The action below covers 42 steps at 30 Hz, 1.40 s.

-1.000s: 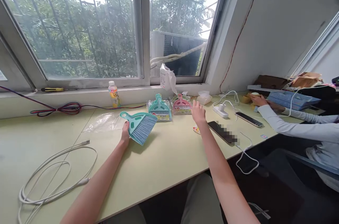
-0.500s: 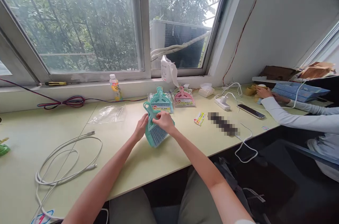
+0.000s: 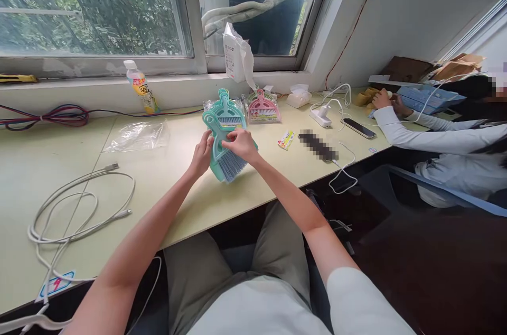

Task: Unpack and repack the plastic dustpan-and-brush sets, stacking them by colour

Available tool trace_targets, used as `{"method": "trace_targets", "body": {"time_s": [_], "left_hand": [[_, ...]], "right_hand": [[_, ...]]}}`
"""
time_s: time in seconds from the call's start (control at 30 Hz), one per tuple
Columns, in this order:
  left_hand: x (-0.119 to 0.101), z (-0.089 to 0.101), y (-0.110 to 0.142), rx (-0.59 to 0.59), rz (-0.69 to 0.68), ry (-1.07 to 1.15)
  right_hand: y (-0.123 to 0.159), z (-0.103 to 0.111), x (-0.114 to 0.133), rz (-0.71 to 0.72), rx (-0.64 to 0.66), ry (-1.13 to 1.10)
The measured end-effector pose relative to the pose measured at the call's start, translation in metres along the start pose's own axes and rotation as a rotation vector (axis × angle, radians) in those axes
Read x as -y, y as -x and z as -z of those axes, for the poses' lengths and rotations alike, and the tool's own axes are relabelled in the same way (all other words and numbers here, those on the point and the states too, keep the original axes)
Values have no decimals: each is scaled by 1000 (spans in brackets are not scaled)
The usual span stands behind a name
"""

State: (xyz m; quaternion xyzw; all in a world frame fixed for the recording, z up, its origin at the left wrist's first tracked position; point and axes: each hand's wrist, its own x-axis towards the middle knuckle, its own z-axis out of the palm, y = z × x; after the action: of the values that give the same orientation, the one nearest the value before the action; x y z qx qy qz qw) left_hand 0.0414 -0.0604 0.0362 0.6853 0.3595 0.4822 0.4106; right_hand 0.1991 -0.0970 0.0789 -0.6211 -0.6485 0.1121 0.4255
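Note:
A teal dustpan (image 3: pixel 217 170) with a small teal hand brush (image 3: pixel 233 167) nested in it is tilted up above the table, grey-blue bristles facing me. My left hand (image 3: pixel 203 155) grips the dustpan's left edge, fingers partly hidden behind it. On the brush's upper body, my right hand (image 3: pixel 241 145) is closed with thumb and fingers pinched. Just behind stands a wrapped teal dustpan set (image 3: pixel 224 103), partly covered by the held one. Beside it lies a wrapped pink set (image 3: pixel 263 108). A small printed card (image 3: pixel 285 139) rests to the right of my right hand.
Left are a clear plastic bag (image 3: pixel 137 137), a coiled white cable (image 3: pixel 85 208) and a drink bottle (image 3: pixel 141 87). A tissue pack (image 3: pixel 237 52) stands behind. Rightward are a power strip (image 3: pixel 320 117), a phone (image 3: pixel 359 128) and a co-worker's sleeve (image 3: pixel 428 134).
My right hand has come from over by the pink set to the brush and closed on it. The dustpan and brush moved rightward and turned more upright. The view has tilted down.

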Motion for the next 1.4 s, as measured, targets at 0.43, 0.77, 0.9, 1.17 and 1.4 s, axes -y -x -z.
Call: {"method": "trace_targets", "body": {"time_s": [0.43,0.77,0.9,1.17,1.4], "left_hand": [[26,37,-20,-326,188,-297],[28,34,-10,43,259,-922],[26,33,-6,146,191,-1000],[32,22,2,358,-88,-944],[26,26,2,395,-385,-1063]], "right_hand": [[6,86,1,-117,229,457],[16,94,-101,-430,366,918],[18,90,-109,-450,327,893],[-1,93,-66,-231,302,737],[-10,19,1,29,535,838]]}}
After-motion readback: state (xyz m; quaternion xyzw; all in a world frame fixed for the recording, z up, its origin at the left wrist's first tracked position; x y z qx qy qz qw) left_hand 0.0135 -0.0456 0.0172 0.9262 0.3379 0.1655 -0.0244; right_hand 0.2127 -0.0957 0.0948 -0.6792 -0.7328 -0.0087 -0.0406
